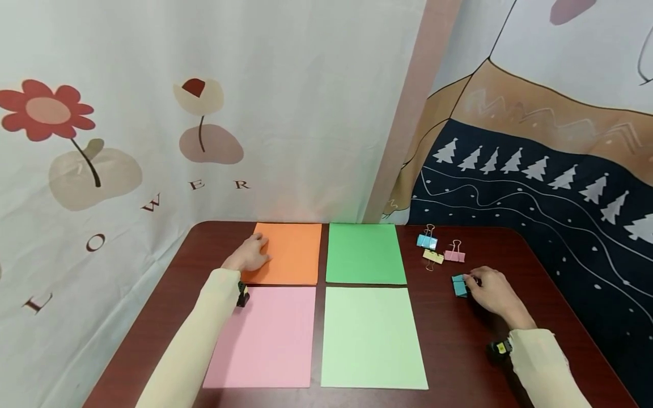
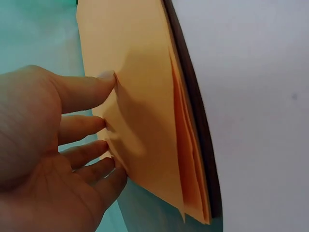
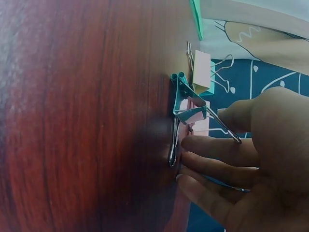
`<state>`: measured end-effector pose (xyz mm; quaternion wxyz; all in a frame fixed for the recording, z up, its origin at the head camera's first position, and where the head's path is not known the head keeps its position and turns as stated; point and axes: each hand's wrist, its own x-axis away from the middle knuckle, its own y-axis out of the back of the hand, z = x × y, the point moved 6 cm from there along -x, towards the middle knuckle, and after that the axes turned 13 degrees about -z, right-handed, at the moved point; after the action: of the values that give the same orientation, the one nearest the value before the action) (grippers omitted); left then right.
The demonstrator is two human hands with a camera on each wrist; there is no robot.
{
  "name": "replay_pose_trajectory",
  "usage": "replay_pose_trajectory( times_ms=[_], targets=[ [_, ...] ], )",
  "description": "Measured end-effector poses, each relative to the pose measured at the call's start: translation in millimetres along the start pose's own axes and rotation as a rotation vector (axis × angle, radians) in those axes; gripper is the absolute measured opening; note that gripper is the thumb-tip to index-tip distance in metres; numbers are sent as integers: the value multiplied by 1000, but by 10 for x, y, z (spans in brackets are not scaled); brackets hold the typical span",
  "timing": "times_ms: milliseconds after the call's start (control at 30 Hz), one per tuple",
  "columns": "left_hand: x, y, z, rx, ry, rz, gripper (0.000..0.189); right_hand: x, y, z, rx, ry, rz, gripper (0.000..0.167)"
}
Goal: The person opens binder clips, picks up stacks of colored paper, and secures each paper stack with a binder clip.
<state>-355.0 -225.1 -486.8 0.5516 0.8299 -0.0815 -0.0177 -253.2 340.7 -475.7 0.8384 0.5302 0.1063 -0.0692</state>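
Note:
My left hand (image 1: 249, 253) touches the left part of the orange paper (image 1: 293, 255). In the left wrist view the thumb and fingertips rest against the paper's face and edge. Its sheets (image 2: 186, 145) stand slightly apart along one side. On the right, my right hand (image 1: 492, 289) pinches a teal binder clip (image 1: 459, 286) low at the tabletop. In the right wrist view the thumb lies at one wire handle (image 3: 223, 124), with the index finger near the other. Beyond it lie a blue binder clip (image 1: 427, 241), a yellow binder clip (image 1: 433, 256) and a pink binder clip (image 1: 454, 255).
Green paper (image 1: 364, 254) lies beside the orange. Pink paper (image 1: 270, 337) and pale green paper (image 1: 372, 338) lie nearer on the brown table (image 1: 449, 362). A printed curtain (image 1: 306, 113) hangs along the table's back edge.

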Motion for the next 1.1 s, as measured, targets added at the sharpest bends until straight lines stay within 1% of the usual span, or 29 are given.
replay_pose_trajectory(
  times_ms=[167, 367, 500, 600, 667, 767, 833, 933, 1000, 1100],
  targets=[
    [8, -15, 9, 13, 11, -2, 64, 6, 5, -8, 9, -25, -16, 41],
    [5, -29, 21, 5, -4, -21, 63, 15, 38, 13, 10, -32, -38, 38],
    [3, -36, 28, 6, -13, -29, 63, 8, 47, 49, 1, -60, 0, 38],
    [11, -37, 32, 11, -9, -28, 63, 1, 45, 76, -7, -92, 40, 45],
    [11, -35, 32, 11, -4, -28, 63, -1, 46, 93, -10, -100, 49, 51],
    [10, -34, 34, 16, 13, -25, 64, 0, 34, 101, -35, -116, 72, 52],
    [3, -34, 33, 18, 22, -26, 64, 2, 30, 92, -54, -123, 86, 60],
    [-7, -26, 33, 24, 36, -38, 64, 9, 33, 64, -109, -172, 113, 75],
    [-15, -19, 34, 25, 45, -50, 64, 12, 48, 45, -144, -221, 130, 85],
    [-23, -12, 41, 37, 63, -62, 64, 18, 63, 20, -203, -307, 170, 86]
  ],
)
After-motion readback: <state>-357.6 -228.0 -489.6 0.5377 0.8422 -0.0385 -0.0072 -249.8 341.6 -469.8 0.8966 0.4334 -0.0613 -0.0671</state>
